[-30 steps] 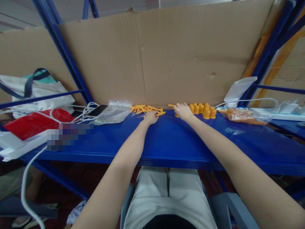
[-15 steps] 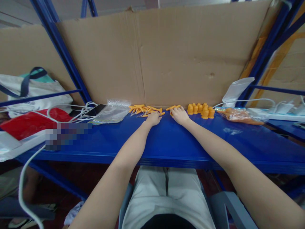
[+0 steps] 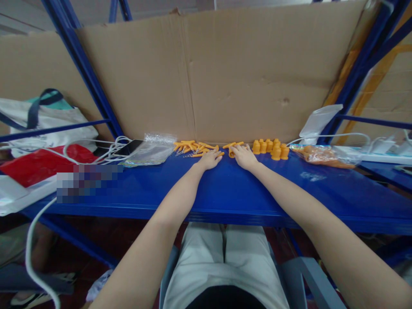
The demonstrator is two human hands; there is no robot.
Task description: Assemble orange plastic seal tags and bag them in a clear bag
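Note:
My left hand (image 3: 210, 159) rests low over the blue tabletop, its fingers closed around a small orange stick (image 3: 222, 154) whose end shows past the fingertips. Just to the right, my right hand (image 3: 245, 156) has its fingers curled on a hollow orange piece (image 3: 231, 154) with a round opening facing me. Behind that hand lie loose orange sticks (image 3: 229, 146). Left of my left hand is a pile of orange sticks (image 3: 186, 146) with small metal chains among them. Several orange bell-shaped pieces (image 3: 276, 152) stand upright to the right of my right hand.
Clear plastic bags (image 3: 151, 152) and a dark phone (image 3: 130, 148) lie left of the pile. A bag of orange parts (image 3: 325, 155) sits at the right. Cardboard (image 3: 241, 77) walls off the back. White cables (image 3: 112, 152) and a red bag (image 3: 48, 165) are far left.
The hollow orange piece at my right fingertips now shows its round opening. Both hands have stayed nearly in place, with small finger shifts.

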